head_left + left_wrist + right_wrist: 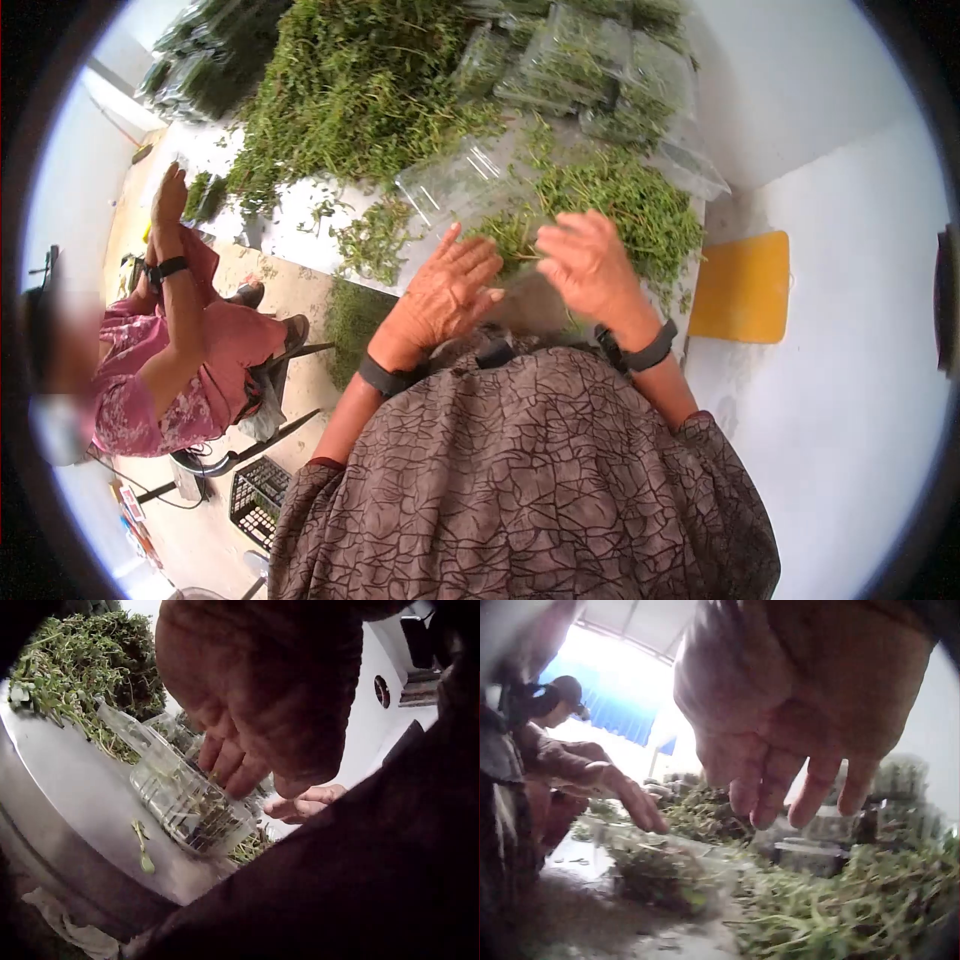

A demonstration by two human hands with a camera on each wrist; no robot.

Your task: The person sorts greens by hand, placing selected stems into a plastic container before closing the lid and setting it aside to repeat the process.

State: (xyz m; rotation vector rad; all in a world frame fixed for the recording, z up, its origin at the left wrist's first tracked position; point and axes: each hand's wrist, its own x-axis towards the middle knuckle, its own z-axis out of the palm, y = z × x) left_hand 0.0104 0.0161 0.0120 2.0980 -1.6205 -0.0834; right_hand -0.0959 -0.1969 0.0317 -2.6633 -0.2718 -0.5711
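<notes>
A clear plastic clamshell box (161,784) with leafy green stems in it stands near the table's front edge, its lid (455,180) raised on the far side in the head view. My left hand (445,290) is over the near left of the box, fingers stretched out and holding nothing. In the left wrist view its fingertips overlap the box's rim. Opposite it, my right hand (592,268) hovers above the box's right side with its fingers loosely bent down and nothing in them. Beside that hand lies a pile of loose green stems (640,205).
A large heap of greens (350,90) covers the back of the white table (300,200). Filled clear boxes (570,60) are stacked at the back right, more (215,60) at the back left. Another person (190,350) sits at the left. A yellow panel (742,288) stands by the right wall.
</notes>
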